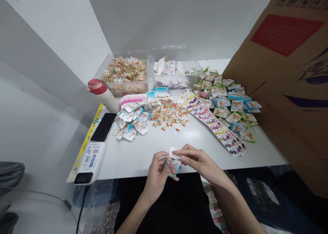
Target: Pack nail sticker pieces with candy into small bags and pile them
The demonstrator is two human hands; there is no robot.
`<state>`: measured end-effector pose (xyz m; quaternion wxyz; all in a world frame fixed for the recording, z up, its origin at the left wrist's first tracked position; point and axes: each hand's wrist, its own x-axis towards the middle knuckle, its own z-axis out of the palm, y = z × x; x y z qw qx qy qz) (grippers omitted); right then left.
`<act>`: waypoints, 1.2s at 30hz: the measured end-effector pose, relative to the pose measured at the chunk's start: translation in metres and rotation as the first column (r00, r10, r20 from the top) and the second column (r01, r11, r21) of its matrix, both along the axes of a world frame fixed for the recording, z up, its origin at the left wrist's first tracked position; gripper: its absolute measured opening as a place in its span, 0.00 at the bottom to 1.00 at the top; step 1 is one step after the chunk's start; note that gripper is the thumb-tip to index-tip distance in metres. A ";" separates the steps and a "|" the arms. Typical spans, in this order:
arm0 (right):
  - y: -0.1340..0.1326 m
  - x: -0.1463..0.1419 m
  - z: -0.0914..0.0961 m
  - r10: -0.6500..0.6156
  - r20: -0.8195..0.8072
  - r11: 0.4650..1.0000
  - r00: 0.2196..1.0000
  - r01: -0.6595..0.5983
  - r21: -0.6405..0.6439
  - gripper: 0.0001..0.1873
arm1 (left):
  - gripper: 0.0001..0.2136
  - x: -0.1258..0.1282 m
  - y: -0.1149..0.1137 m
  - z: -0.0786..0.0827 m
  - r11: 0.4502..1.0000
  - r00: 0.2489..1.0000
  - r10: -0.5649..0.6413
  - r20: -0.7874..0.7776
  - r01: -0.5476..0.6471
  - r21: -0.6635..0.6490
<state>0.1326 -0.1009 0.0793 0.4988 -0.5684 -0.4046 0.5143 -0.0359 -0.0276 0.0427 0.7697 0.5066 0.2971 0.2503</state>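
Near the table's front edge, my left hand (pixel 159 169) is closed around a small printed cardboard box (pixel 174 167) with a picture of a hand on it. The box's white top flap (pixel 174 152) stands up. My right hand (pixel 198 160) reaches in from the right, its fingertips closed at the flap and top edge. Whether anything small sits between those fingertips is hidden. Beyond my hands lies a pile of small clear packets with colourful bits (pixel 170 114). Left of it are several flat cartons (pixel 133 121); to its right are long sticker strips (pixel 217 126).
A clear bin of packets (pixel 126 85) and a clear bin of printed sheets (pixel 176 79) stand at the back. Finished-looking boxes (pixel 222 100) heap at right beside a large carton (pixel 289 90). At left are a bottle (pixel 106 97), phone (pixel 104 127) and power bank (pixel 91 162).
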 end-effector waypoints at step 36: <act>0.008 -0.007 -0.011 -0.109 -0.153 0.994 0.982 0.104 -0.040 0.11 | 0.19 0.002 0.006 0.006 0.999 0.998 -0.045 -0.032 0.045 -0.024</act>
